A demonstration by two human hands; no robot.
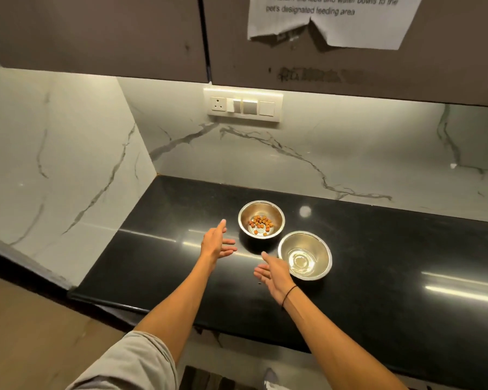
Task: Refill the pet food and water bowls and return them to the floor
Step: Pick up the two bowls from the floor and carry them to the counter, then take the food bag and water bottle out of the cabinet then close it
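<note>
Two steel bowls stand side by side on the black countertop [392,263]. The farther food bowl [276,212] holds a small heap of brown kibble [261,224]. The nearer water bowl [323,250] holds a little clear water. My left hand [216,243] hovers just left of the food bowl, fingers straight and spread, holding nothing. My right hand [273,273] is stretched out, palm turned inward, its fingers close to the left side of the water bowl; whether it touches the bowl I cannot tell. A dark band circles my right wrist.
A marble-look wall closes the counter at the back and on the left. A switch and socket plate [244,105] sits on the back wall. Overhead cabinets [96,35] hang low, with a printed paper sheet [333,18] taped on. The counter's front edge [130,305] runs below my forearms.
</note>
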